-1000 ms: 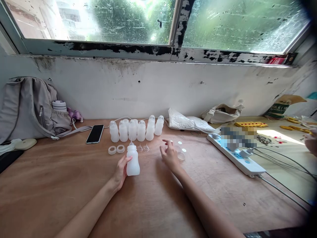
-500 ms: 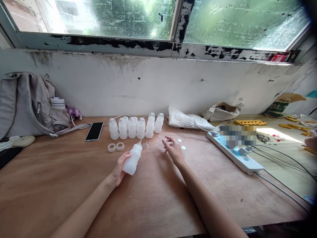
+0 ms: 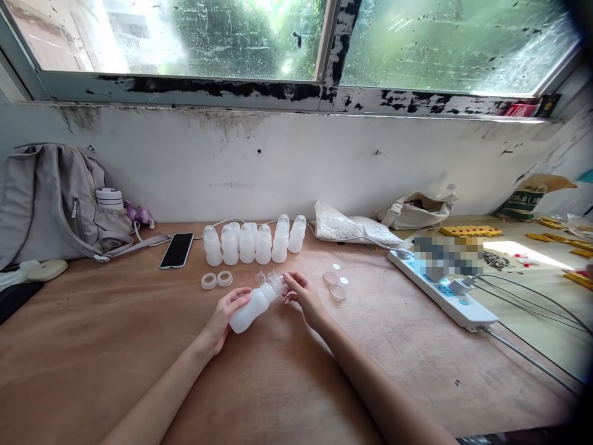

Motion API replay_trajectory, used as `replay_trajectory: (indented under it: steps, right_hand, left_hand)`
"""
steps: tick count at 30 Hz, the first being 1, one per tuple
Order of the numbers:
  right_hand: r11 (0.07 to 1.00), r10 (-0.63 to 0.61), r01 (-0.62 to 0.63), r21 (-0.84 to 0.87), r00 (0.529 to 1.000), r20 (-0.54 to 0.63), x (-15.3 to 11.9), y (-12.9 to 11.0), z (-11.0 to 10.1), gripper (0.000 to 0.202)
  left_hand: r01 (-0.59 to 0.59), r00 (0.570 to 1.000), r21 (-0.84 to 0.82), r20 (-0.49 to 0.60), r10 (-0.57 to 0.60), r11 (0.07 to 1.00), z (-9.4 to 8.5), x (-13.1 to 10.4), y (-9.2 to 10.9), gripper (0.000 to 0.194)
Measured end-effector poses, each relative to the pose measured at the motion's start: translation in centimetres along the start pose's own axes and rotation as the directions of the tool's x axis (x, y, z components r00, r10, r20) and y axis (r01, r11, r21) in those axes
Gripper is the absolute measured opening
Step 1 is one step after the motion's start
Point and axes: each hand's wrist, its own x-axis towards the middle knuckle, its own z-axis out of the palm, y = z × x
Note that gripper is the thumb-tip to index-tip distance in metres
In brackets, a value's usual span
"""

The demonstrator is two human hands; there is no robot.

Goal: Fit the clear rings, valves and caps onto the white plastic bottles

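My left hand (image 3: 227,315) is wrapped round a frosted white baby bottle (image 3: 250,312), tilted with its top toward the upper right. At the bottle's top, the fingers of my right hand (image 3: 303,298) pinch a clear bottle cap (image 3: 278,283) over the teat end. Whether the cap is seated cannot be made out. Just behind the bottle lie clear teats (image 3: 260,277), partly hidden by it. Two white screw rings (image 3: 217,279) rest to the left. Clear round caps (image 3: 338,292) and small white discs (image 3: 343,281) lie right of my right hand.
Several capped baby bottles (image 3: 248,244) stand in a row at the back. A phone (image 3: 176,250) and a grey backpack (image 3: 50,198) are on the left. On the right are a white packet (image 3: 352,228), a fabric bag (image 3: 417,209) and a power strip (image 3: 445,290) with cables.
My right hand has moved left from beside the clear caps to the bottle's top, bringing a clear cap onto it. The bottle in my left hand leans further right.
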Motion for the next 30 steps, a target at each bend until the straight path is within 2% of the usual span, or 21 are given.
replay_trajectory:
  steps: [6, 12, 15, 18, 21, 23, 27, 30]
  right_hand:
    - [0.992, -0.024, 0.032, -0.119, 0.998, 0.065, -0.6, 0.0, 0.7, 0.031]
    - [0.982, 0.033, -0.006, -0.189, 0.990, 0.140, -1.1, 0.5, 1.0, 0.025]
    - [0.955, -0.012, 0.077, -0.287, 0.975, 0.222, -1.5, 0.5, 0.8, 0.022]
    - [0.902, -0.124, 0.223, -0.370, 0.954, 0.272, -2.2, 0.1, 0.7, 0.027]
    - [0.828, -0.261, 0.346, -0.441, 0.934, 0.243, -3.0, 0.0, 1.0, 0.029]
    - [0.793, -0.345, 0.384, -0.472, 0.923, 0.171, -3.5, 0.3, 1.3, 0.029]
    - [0.814, -0.421, 0.375, -0.443, 0.907, -0.004, -4.3, 1.4, 1.9, 0.030]
    - [0.830, -0.424, 0.380, -0.408, 0.905, -0.019, -4.7, 1.9, 2.0, 0.030]
  left_hand:
    - [-0.052, 0.998, 0.049, -0.028, 0.054, 0.997, 0.2, -0.2, 0.2, 0.032]
    - [-0.060, 0.998, 0.086, -0.010, 0.061, 0.994, 0.1, -0.3, 0.4, 0.027]
    - [-0.085, 0.996, 0.104, -0.001, 0.086, 0.991, 0.0, -0.2, 0.3, 0.023]
    - [-0.138, 0.990, 0.122, -0.024, 0.142, 0.983, -0.1, -0.3, 0.2, 0.026]
    - [-0.178, 0.981, 0.129, -0.054, 0.186, 0.975, 0.2, -0.6, 0.3, 0.030]
    - [-0.196, 0.977, 0.122, -0.055, 0.204, 0.973, 0.4, -0.9, 0.2, 0.032]
    - [-0.243, 0.967, 0.098, -0.050, 0.249, 0.965, 1.3, -1.8, -0.3, 0.035]
    - [-0.273, 0.960, 0.086, -0.031, 0.277, 0.958, 1.7, -2.3, -0.6, 0.035]
